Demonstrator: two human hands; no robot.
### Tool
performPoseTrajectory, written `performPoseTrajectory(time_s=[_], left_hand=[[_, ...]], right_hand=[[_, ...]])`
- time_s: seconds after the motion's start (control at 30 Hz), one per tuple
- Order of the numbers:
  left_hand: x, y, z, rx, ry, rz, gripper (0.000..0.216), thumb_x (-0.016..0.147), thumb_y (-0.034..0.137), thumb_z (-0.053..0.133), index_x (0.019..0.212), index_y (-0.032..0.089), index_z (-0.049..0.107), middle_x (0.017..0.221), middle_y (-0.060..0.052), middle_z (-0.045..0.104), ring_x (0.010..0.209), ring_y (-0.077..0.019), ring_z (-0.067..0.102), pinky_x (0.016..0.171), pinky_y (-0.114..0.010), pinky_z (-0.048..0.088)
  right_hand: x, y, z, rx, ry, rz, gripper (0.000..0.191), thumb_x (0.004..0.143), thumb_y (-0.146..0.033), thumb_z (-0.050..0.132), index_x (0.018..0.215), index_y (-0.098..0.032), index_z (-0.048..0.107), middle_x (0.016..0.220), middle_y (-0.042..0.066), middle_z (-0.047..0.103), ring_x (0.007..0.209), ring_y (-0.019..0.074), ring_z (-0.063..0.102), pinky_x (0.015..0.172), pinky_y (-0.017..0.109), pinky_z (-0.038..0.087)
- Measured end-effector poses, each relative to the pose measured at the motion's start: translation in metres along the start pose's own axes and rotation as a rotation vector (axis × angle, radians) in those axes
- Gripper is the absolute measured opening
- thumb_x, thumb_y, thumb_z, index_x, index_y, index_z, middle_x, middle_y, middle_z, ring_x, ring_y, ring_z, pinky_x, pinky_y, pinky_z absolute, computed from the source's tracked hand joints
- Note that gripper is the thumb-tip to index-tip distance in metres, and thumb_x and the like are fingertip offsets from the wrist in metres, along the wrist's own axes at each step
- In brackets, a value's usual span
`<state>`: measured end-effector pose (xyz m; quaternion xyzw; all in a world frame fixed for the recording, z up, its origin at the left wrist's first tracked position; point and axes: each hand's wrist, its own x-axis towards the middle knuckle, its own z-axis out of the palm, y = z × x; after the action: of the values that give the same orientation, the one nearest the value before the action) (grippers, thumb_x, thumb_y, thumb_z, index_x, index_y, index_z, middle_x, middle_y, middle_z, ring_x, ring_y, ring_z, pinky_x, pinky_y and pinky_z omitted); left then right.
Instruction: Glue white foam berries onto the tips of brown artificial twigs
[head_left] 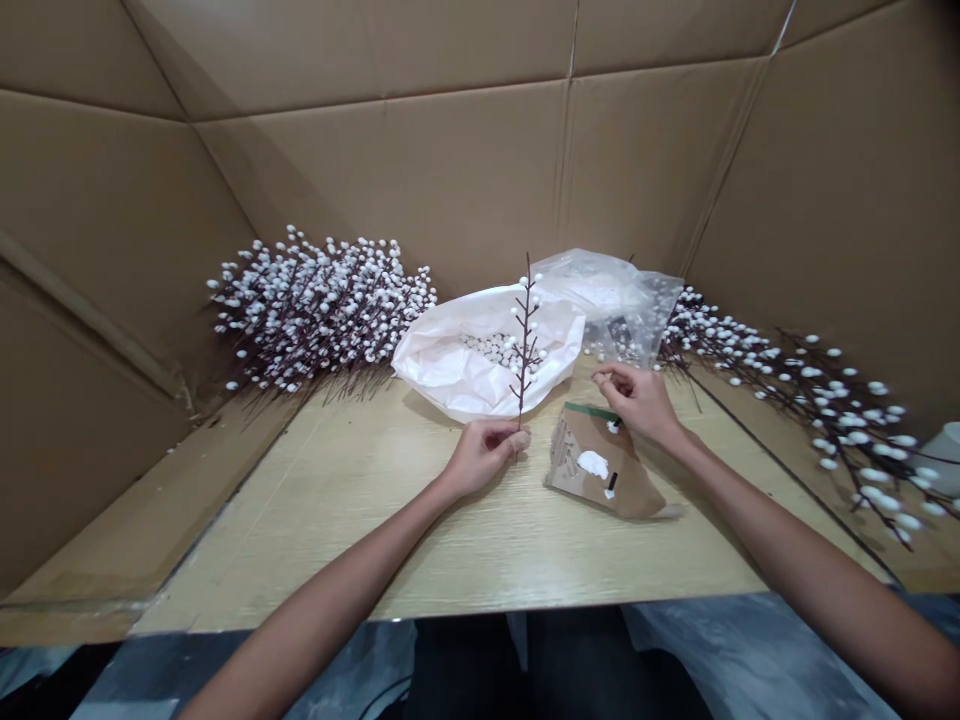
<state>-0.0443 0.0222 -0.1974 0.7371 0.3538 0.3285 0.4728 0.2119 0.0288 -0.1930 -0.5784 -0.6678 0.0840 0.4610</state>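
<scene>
My left hand (486, 452) pinches the bottom of a thin dark twig (524, 340) and holds it upright; a few white beads sit on its short side branches. My right hand (636, 396) hovers just right of the twig with thumb and fingers pinched together on something too small to make out. Below that hand a piece of brown card (581, 440) lies on the table, carrying a white glue blob (593, 463). Behind the twig, an open white plastic bag (450, 365) holds loose white beads (491, 348).
A pile of beaded twigs (315, 305) lies at the back left, and more beaded twigs (825, 400) stretch along the right edge. A clear plastic bag (622, 300) sits behind my right hand. Cardboard walls (465, 160) enclose the wooden table (420, 540).
</scene>
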Motion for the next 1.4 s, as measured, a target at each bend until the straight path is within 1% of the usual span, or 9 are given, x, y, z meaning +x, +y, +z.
performPoseTrajectory(time_s=[0.17, 0.37, 0.43, 0.6, 1.17, 1.4], left_hand=[[-0.0003, 0.0002, 0.0005, -0.012, 0.005, -0.001, 0.03, 0.083, 0.036, 0.059, 0.071, 0.01, 0.066, 0.062, 0.0, 0.052, 0.059, -0.0108, 0.044, 0.055, -0.022, 0.034], [-0.0012, -0.0021, 0.0007, -0.026, 0.001, 0.0, 0.031, 0.082, 0.038, 0.06, 0.076, 0.009, 0.068, 0.065, -0.001, 0.054, 0.059, -0.0106, 0.044, 0.054, -0.022, 0.033], [-0.0008, -0.0025, 0.0005, -0.02, 0.009, -0.002, 0.032, 0.082, 0.039, 0.06, 0.076, 0.009, 0.068, 0.063, 0.0, 0.053, 0.059, -0.0106, 0.044, 0.054, -0.021, 0.033], [-0.0007, -0.0031, -0.0001, -0.014, 0.003, -0.007, 0.034, 0.082, 0.041, 0.06, 0.076, 0.008, 0.068, 0.06, 0.0, 0.05, 0.057, -0.0101, 0.043, 0.053, -0.021, 0.032], [-0.001, -0.0016, 0.0, -0.012, -0.002, -0.008, 0.034, 0.082, 0.041, 0.06, 0.074, 0.008, 0.067, 0.059, 0.001, 0.049, 0.057, -0.0103, 0.043, 0.053, -0.021, 0.032], [-0.0011, -0.0015, 0.0016, -0.018, 0.01, -0.001, 0.033, 0.082, 0.04, 0.06, 0.074, 0.009, 0.067, 0.062, 0.0, 0.052, 0.059, -0.0111, 0.045, 0.055, -0.022, 0.034]], right_hand=[[0.0, 0.0025, 0.0005, -0.006, 0.005, -0.003, 0.029, 0.08, -0.035, 0.05, 0.08, -0.013, 0.069, 0.047, -0.002, 0.046, 0.044, 0.0113, 0.039, 0.046, 0.024, 0.026], [0.0005, 0.0072, 0.0032, -0.006, 0.01, -0.005, 0.027, 0.078, -0.032, 0.051, 0.082, -0.012, 0.07, 0.048, -0.001, 0.049, 0.045, 0.0113, 0.04, 0.047, 0.024, 0.028], [0.0004, 0.0067, 0.0034, -0.001, 0.013, 0.0, 0.028, 0.078, -0.032, 0.051, 0.082, -0.012, 0.07, 0.049, -0.001, 0.05, 0.045, 0.0114, 0.041, 0.048, 0.024, 0.029], [-0.0001, 0.0029, 0.0016, 0.01, -0.001, 0.008, 0.03, 0.078, -0.034, 0.049, 0.08, -0.011, 0.069, 0.047, -0.002, 0.046, 0.044, 0.0112, 0.039, 0.047, 0.024, 0.027], [0.0, 0.0072, 0.0033, 0.023, -0.019, 0.021, 0.031, 0.076, -0.034, 0.048, 0.081, -0.011, 0.069, 0.049, -0.001, 0.047, 0.046, 0.0117, 0.04, 0.049, 0.025, 0.028], [-0.0005, 0.0026, 0.0012, 0.022, -0.04, 0.035, 0.033, 0.077, -0.036, 0.048, 0.082, -0.011, 0.068, 0.048, -0.001, 0.045, 0.046, 0.0121, 0.04, 0.049, 0.025, 0.028]])
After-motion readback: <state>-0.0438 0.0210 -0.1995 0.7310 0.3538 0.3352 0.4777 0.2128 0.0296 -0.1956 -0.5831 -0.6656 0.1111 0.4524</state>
